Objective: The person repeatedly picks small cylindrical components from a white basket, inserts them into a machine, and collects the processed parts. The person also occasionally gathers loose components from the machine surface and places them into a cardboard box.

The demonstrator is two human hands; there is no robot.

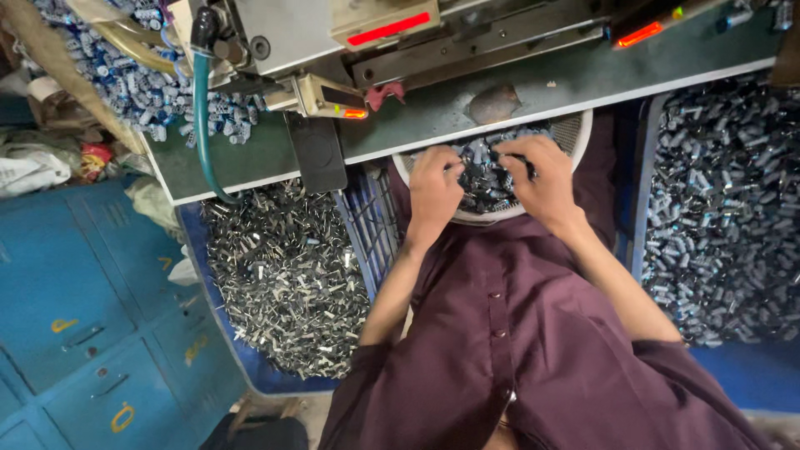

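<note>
Workstation seen from above: a grey-green bench (583,79) crosses the upper frame, tilted, with a metal machine (333,33) at top centre showing red lit strips. Blue cabinets (75,317) fill the lower left of the frame. At right, a large blue bin (750,375) holds a heap of small blue-and-silver parts (725,208), reaching from upper right to mid right. At centre left, a second blue bin (242,367) holds a pile of small grey metal clips (287,275). More blue-and-silver parts (142,83) lie heaped on the bench at upper left. The person's dark maroon shirt (517,350) occupies the lower centre. A green hose (202,125) drops from the machine past the bench edge. A black flat piece (317,154) hangs over the bench edge left of centre. A round white bowl (479,215) sits at centre, partly under the bench edge, filled with small dark parts (483,179). The left hand (435,190) rests in the bowl on its left side, fingers curled down into the parts; whether it grasps any cannot be told. The right hand (543,179) lies over the bowl's right side, fingers bent onto the parts, pinching at some near its fingertips; the exact hold is unclear.
</note>
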